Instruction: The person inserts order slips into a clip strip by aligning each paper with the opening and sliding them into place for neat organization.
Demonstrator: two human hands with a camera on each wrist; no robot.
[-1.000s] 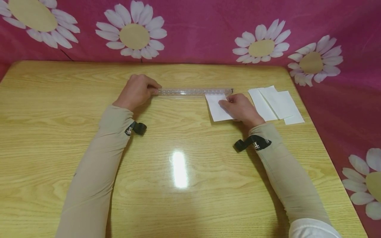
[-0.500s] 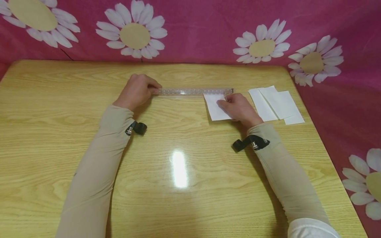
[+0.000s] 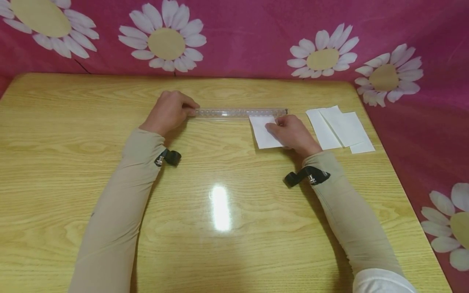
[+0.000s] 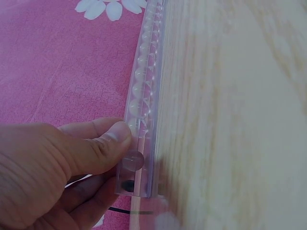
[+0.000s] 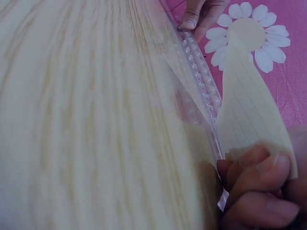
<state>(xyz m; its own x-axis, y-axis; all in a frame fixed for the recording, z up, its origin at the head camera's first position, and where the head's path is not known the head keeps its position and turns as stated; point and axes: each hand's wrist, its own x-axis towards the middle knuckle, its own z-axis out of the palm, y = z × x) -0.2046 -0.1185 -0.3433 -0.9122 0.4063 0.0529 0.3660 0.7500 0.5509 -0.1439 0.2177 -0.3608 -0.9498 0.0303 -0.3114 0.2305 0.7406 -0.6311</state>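
Observation:
A long, narrow clear plastic strip (image 3: 234,112) with a row of round bumps along it lies crosswise on the far part of the table. My left hand (image 3: 167,112) pinches its left end between thumb and fingers; in the left wrist view the thumb (image 4: 117,132) overlaps the strip's edge. Between my right thumb and fingers is a small sheet of white paper (image 3: 264,136), its far edge right at the strip's near side. The right wrist view shows faint lines on the paper (image 5: 254,110). My right hand (image 3: 294,132) sits by the strip's right end.
Several white paper sheets (image 3: 346,128) lie overlapping at the right of the wood-grain table (image 3: 234,260). A pink cloth (image 3: 245,36) printed with large daisies hangs behind the table and along its right side. A bright light reflection shows on the tabletop.
My right hand has slid slightly to the left with the paper, along the strip's near edge. The left hand and the strip have stayed put.

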